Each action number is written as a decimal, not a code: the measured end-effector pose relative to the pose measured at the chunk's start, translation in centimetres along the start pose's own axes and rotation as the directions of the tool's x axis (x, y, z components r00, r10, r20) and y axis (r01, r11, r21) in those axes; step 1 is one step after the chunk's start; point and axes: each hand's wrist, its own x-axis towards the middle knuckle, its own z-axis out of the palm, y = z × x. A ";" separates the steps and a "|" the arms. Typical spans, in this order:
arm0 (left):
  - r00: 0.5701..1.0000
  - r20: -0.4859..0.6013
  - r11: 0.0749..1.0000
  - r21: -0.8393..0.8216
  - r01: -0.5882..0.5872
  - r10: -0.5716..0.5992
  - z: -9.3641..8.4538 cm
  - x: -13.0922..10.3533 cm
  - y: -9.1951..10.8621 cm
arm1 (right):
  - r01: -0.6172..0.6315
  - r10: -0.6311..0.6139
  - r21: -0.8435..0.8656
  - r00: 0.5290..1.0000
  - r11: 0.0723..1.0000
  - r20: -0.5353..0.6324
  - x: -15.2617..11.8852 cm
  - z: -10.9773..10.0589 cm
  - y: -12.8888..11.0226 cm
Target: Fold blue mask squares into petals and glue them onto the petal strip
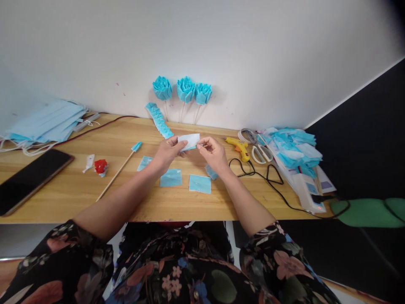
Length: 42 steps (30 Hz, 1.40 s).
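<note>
A small white and blue fabric piece [190, 139] is held up over the middle of the table. My left hand [168, 153] pinches its left side. The fingers of my right hand [212, 153] close on its right edge. Below my hands, blue rectangles lie flat: one at centre [171, 178], one to its right [200, 184], and others partly covered by my wrists. A folded blue strip [159, 120] lies behind my left hand. Left of my left forearm rests a wooden stick [117, 174] with a blue tip [136, 146].
Three blue flowers [186, 89] on sticks lean against the wall. A yellow glue gun [239, 147], scissors [262, 153], blue scraps [292, 147] and a power strip [308, 194] are at right. Masks [50, 120], a phone [33, 179] and a red wrapper [101, 166] are at left.
</note>
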 end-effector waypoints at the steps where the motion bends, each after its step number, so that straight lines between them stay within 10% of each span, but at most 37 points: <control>1: 1.000 0.005 1.000 0.008 -0.008 0.008 0.0 0.0 0.1 | 0.003 -0.003 0.005 1.000 1.000 -0.006 0.0 0.0 0.1; 20: 0.981 0.064 0.904 0.382 -0.193 0.182 -0.1 -0.3 0.7 | -0.048 0.015 0.157 0.978 0.986 0.209 0.1 -0.1 1.2; 32: 0.991 0.053 0.983 -0.144 -0.115 0.123 -0.1 0.1 0.1 | -0.105 0.055 0.278 0.982 0.955 0.181 -0.1 0.2 0.1; 42: 0.997 0.066 0.997 0.074 -0.035 0.030 0.0 -0.3 -0.3 | -0.105 0.052 0.287 0.981 0.952 0.184 -0.2 0.4 0.4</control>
